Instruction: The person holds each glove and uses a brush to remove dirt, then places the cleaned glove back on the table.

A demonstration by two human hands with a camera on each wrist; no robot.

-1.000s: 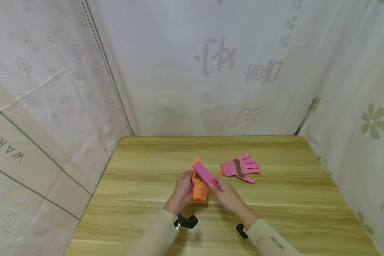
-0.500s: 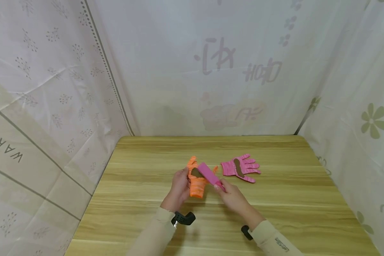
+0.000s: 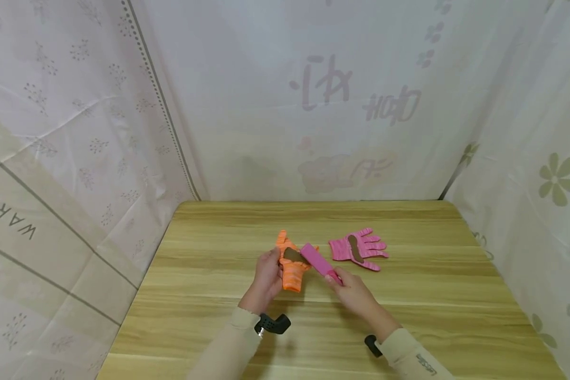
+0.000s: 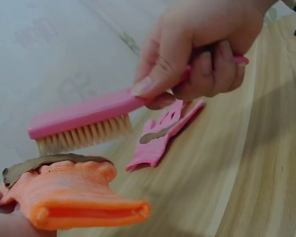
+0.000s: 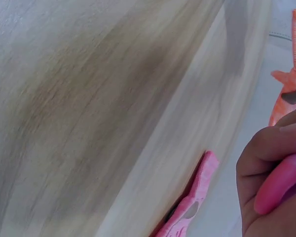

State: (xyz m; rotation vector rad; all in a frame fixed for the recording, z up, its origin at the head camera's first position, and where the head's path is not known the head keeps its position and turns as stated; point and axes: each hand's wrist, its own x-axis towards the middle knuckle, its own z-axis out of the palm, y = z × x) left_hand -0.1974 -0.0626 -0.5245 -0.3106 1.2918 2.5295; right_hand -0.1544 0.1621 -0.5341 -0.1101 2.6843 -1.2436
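My left hand (image 3: 267,274) grips an orange knitted glove (image 3: 292,277) by its side, with the cuff hanging toward me. Across the glove's palm lies a brown patch (image 4: 54,160), raised at one end. In my right hand (image 3: 353,290) is a pink brush (image 4: 84,111), held by the handle. Its pale bristles (image 4: 84,136) face down, just above the brown patch in the left wrist view; whether the tips touch it I cannot tell. Only the end of the brush handle (image 5: 281,182) shows in the right wrist view.
A pink knitted glove (image 3: 340,249) with a brown patch on it lies flat on the wooden table (image 3: 209,243), right of my hands. Printed cloth (image 3: 247,105) hangs behind the table and along both sides.
The brush has moved to the right and toward me, off the middle of the orange glove, uncovering more of the brown patch. My left hand shifted slightly left with the glove.
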